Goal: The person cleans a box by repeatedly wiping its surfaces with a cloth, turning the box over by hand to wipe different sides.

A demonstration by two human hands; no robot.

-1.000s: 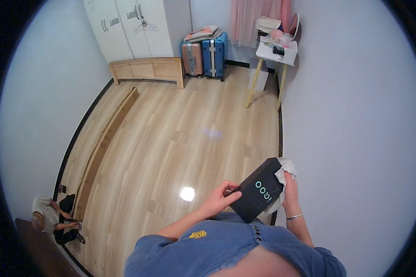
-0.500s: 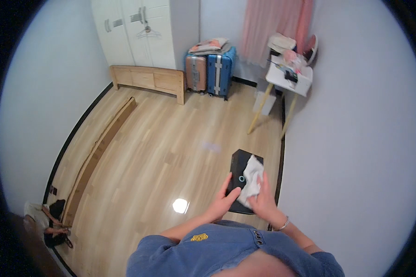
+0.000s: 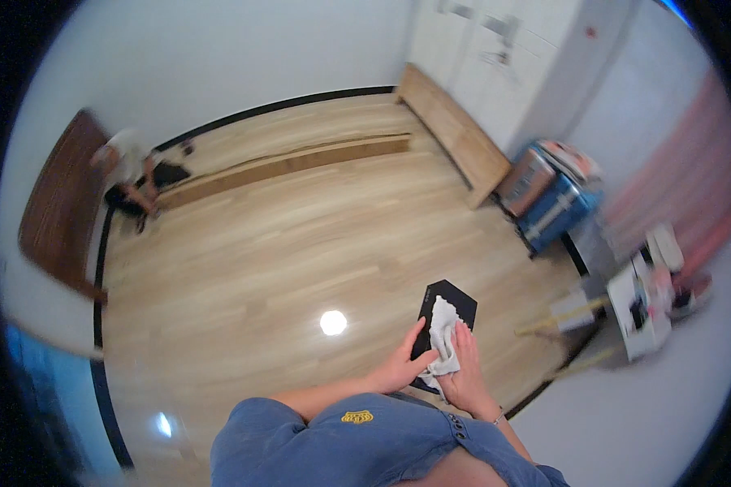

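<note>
A black box (image 3: 456,295) with flat sides is held upright in front of my body. My left hand (image 3: 402,363) grips its left side, with the thumb over the near face by the cloth. A crumpled white cloth (image 3: 444,326) lies against the box's face. My right hand (image 3: 466,375) presses that cloth onto the box, palm toward it and fingers close together. Cloth and hands cover much of the box's lower part.
On the floor lies a long narrow cardboard box (image 3: 284,168); a person (image 3: 130,174) crouches at its left end near a dark brown panel (image 3: 63,203). A wooden headboard (image 3: 455,130) leans by a white wardrobe. Suitcases (image 3: 562,213) and a cluttered white table (image 3: 625,304) stand right.
My view has swung left, so the room has shifted rightward and tilted, bringing the brown panel into view. Both hands still hold the box and cloth; the right hand has shifted on the cloth.
</note>
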